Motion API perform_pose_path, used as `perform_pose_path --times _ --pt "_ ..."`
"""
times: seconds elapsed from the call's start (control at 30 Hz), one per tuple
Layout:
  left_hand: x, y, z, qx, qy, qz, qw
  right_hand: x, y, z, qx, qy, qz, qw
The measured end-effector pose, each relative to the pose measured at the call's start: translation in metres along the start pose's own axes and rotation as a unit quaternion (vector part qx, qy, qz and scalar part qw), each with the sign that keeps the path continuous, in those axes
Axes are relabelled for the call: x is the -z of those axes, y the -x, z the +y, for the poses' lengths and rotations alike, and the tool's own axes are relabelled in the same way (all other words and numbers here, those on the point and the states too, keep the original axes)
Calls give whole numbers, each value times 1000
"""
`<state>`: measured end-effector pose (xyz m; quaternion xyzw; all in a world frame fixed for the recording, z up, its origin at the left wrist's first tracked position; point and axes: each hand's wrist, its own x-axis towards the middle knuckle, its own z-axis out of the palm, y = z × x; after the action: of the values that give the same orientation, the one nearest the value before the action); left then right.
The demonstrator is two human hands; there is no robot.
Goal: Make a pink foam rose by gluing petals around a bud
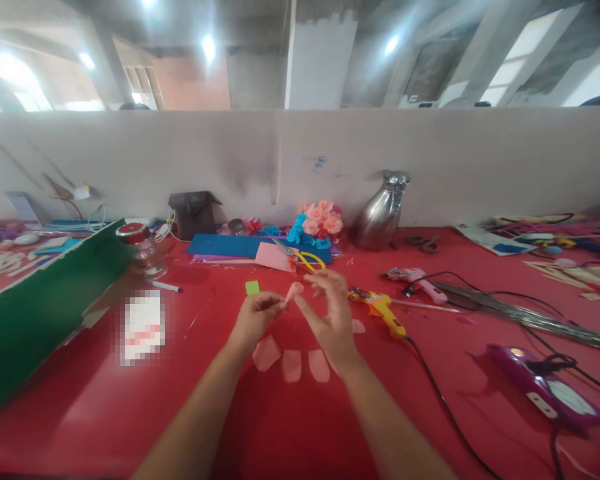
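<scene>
A small pink rolled flower bud (296, 289) is pinched at its lower end between the thumb and fingers of my left hand (257, 317). Just to the right of the bud, my right hand (334, 319) is open, its thumb close to the bud and its fingers apart. Whether the thumb touches the bud I cannot tell. Below my hands lie several loose pink petals (291, 366) on the red tabletop (280, 427). A light green square (252, 287) rests behind my left hand.
Right of my hands lie a yellow glue gun (387, 315), a pink glue gun (423, 281) and a purple power strip (543, 387) with cords. Behind are yellow-handled scissors (311, 260), a flower bunch (323, 223) and a metal jug (380, 212). A green board (75, 287) stands left, near a jar (143, 250).
</scene>
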<state>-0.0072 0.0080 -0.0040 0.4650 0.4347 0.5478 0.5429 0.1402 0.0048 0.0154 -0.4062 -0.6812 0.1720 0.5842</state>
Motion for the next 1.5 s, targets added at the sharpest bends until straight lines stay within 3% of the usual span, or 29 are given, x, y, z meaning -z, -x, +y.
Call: perform_pose_path --times 0.2,1.07,1.33,1.5 --pt "0 1 -1 -2 -11 -4 1000 3 0 -2 67 74 -24 995" --pt "2 -1 -5 4 -17 5 1000 3 2 2 122 146 -34 981" --pt "3 -4 -10 2 -13 11 1000 4 2 1 118 144 -42 982" --pt "2 -3 -7 -11 6 14 1000 4 1 -2 73 84 -25 993"
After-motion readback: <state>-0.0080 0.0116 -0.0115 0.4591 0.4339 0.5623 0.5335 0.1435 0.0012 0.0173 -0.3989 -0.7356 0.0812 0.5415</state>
